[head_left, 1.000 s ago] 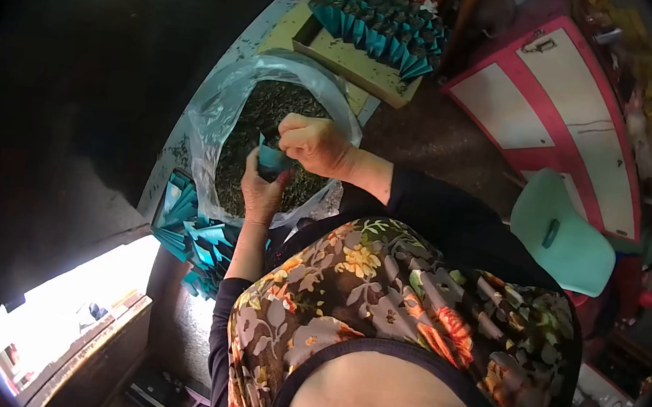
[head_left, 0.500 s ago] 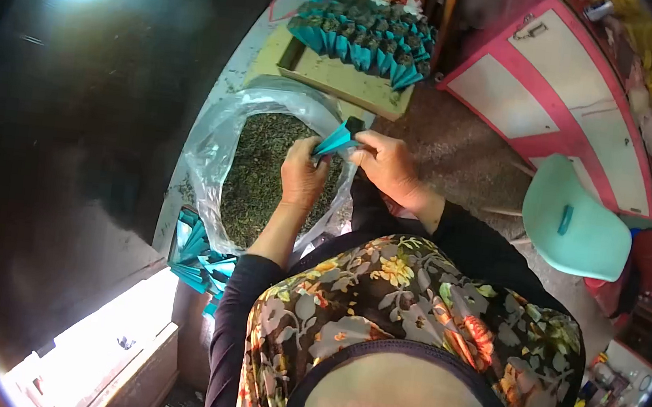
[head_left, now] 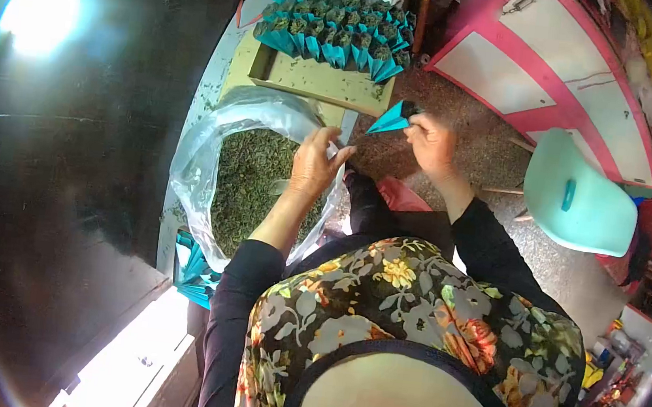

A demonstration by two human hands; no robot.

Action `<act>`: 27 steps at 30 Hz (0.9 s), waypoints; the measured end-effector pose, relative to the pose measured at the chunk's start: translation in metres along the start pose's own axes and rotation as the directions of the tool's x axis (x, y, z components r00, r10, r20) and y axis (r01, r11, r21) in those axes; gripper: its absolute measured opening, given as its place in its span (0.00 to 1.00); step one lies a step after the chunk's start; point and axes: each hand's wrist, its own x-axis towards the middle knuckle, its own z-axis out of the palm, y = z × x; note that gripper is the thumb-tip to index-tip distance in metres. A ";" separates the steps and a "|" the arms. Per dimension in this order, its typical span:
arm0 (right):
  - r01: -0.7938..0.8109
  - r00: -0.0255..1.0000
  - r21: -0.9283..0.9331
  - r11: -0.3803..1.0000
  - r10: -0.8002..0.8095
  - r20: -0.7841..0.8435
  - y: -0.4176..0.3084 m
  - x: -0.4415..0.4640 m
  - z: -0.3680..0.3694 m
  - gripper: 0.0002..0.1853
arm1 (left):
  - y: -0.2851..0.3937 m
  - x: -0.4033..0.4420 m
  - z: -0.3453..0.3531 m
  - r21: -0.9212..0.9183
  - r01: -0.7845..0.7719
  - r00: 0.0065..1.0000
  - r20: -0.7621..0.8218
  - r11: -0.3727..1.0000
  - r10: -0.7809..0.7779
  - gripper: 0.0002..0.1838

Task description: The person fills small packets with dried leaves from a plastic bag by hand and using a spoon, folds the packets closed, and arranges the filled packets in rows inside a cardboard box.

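Note:
My right hand (head_left: 433,145) pinches the wide end of a teal paper cone (head_left: 389,121), its point facing left and something dark at its mouth. My left hand (head_left: 314,164) has thumb and fingers apart with nothing between them, over the right rim of a clear plastic bag (head_left: 198,149). Inside the bag lies a heap of dried, dark green leaves (head_left: 252,188). Beyond my hands, rows of filled teal paper cones (head_left: 336,34) stand in and behind a shallow cardboard box (head_left: 319,83).
More folded teal papers (head_left: 195,273) lie at the table's near left, partly under the bag. A mint green chair (head_left: 581,191) stands to the right, before a pink and white cabinet (head_left: 546,76). A dark surface (head_left: 90,179) borders the left.
My left hand has let go of the paper cone. My right hand has carried the cone away to the right, and the view has shifted slightly.

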 end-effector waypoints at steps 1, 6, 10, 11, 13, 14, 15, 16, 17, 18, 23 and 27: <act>-0.003 1.000 0.002 1.000 0.003 -0.002 0.005 0.003 -0.003 0.05 | -0.002 0.001 0.003 0.003 -0.011 1.000 -0.009 1.000 0.011 0.19; -0.111 0.987 0.114 0.987 0.123 -0.105 0.025 0.026 -0.020 0.03 | -0.002 0.005 0.003 0.008 0.010 1.000 0.020 1.000 -0.010 0.14; -0.083 0.987 -0.103 0.991 0.068 -0.148 0.057 0.050 -0.038 0.07 | -0.006 0.006 0.004 -0.031 0.038 0.998 0.041 0.999 -0.037 0.12; 0.012 0.978 -0.088 0.996 -0.030 -0.208 0.066 0.055 -0.040 0.07 | -0.011 0.007 0.006 -0.040 0.039 0.998 0.055 0.998 -0.037 0.12; -0.001 0.971 -0.140 0.990 -0.033 -0.236 0.074 0.067 -0.044 0.06 | -0.015 0.011 0.009 -0.100 0.076 0.996 0.059 0.992 -0.071 0.14; -0.015 0.964 -0.195 0.981 -0.037 -0.262 0.078 0.076 -0.047 0.06 | -0.016 0.016 0.011 -0.162 0.115 0.992 0.065 0.980 -0.105 0.15; 0.016 0.961 -0.218 0.976 -0.075 -0.265 0.085 0.087 -0.048 0.07 | -0.020 0.023 0.011 -0.134 0.089 0.996 0.042 0.987 -0.085 0.19; 0.013 0.961 -0.216 0.976 -0.073 -0.268 0.091 0.096 -0.048 0.07 | -0.023 0.032 0.013 -0.171 0.086 0.996 0.013 0.982 -0.085 0.23; -0.060 0.950 -0.162 0.985 0.006 -0.312 0.097 0.105 -0.047 0.06 | -0.027 0.043 0.014 -0.206 0.082 0.996 -0.014 0.975 -0.086 0.27; -0.132 0.933 -0.103 0.986 0.088 -0.350 0.099 0.112 -0.045 0.05 | -0.027 0.056 0.013 -0.234 0.148 0.986 -0.036 0.961 -0.160 0.33; -0.084 0.939 -0.026 0.996 0.070 -0.337 0.110 0.138 -0.043 0.08 | -0.056 0.129 0.007 -0.674 0.193 0.817 -0.292 0.713 -0.497 0.39; -0.096 0.941 -0.123 0.988 0.050 -0.334 0.117 0.148 -0.039 0.08 | -0.079 0.158 0.007 -0.756 0.332 0.747 -0.156 0.565 -0.647 0.42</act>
